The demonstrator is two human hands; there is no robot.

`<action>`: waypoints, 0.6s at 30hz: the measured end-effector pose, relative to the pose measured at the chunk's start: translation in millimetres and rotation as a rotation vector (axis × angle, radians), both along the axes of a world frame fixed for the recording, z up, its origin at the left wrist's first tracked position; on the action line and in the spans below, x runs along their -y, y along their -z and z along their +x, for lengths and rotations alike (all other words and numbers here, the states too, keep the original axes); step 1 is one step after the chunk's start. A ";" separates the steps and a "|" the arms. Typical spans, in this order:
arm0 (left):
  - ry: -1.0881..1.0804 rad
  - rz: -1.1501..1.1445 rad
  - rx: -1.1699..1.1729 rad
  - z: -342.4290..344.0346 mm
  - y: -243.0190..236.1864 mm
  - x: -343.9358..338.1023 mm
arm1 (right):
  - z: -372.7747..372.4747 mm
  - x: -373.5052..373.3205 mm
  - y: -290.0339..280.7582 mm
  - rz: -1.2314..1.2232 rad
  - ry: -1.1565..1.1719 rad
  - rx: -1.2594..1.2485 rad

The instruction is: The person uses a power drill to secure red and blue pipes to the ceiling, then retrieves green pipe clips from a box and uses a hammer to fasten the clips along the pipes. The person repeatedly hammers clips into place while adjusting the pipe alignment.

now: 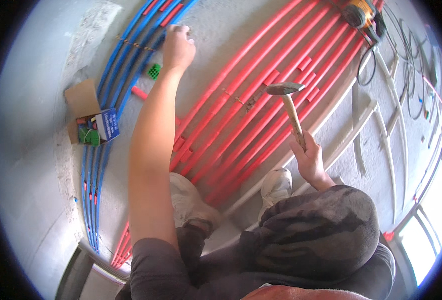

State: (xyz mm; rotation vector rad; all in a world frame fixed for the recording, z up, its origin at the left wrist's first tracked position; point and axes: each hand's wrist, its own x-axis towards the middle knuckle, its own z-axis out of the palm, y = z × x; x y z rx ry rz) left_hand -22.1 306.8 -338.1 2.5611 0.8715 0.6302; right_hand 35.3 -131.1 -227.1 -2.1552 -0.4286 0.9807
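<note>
The right hand [308,157] gripped the wooden handle of a hammer [291,112], its metal head pointing away from the person and standing in view over the right part of the red pipes [231,150]. The left hand [179,47] reached out past the left side of the red pipes, its fingers bent close beside the blue pipes [115,75]; whether it pinched anything could not be told. Short red sleeves [305,63] lay upon the red pipes near the hammer head. Left of the red pipes, a bunch of small green pieces [154,71] rested on the grey floor [208,45], and farther left an open cardboard box [112,123] holding green and red bits sat at the blue pipes. At the far end of the red pipes was a yellow and black power tool [359,13], with dark cable [407,45] looped to their right. White pipes [353,130] ran along the right of the red pipes, and light-coloured shoes [276,184] stood at their near end.
</note>
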 end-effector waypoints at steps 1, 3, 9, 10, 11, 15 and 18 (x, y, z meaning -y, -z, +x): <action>-0.008 -0.025 -0.013 3.2 8.0 -1.1 | -0.4 6.3 1.8 0.000 -0.004 0.012; 0.015 -0.069 -0.035 8.6 11.5 1.2 | -2.0 14.7 3.4 0.006 0.002 0.033; -0.010 -0.353 0.221 6.5 -40.8 56.2 | 3.1 30.3 -1.5 -0.093 -0.009 -0.037; 0.026 -0.549 0.301 -2.3 -48.9 82.1 | 2.5 32.2 -0.3 -0.109 -0.014 -0.059; 0.053 -0.746 0.380 -12.5 -57.4 106.2 | 2.2 32.2 0.1 -0.124 -0.025 -0.080; 0.174 -0.934 0.373 -49.5 -49.3 188.5 | 2.8 35.7 5.7 -0.103 -0.034 -0.086; 0.266 -0.690 0.305 -63.8 -35.6 212.6 | 3.7 37.4 5.4 -0.073 -0.024 -0.085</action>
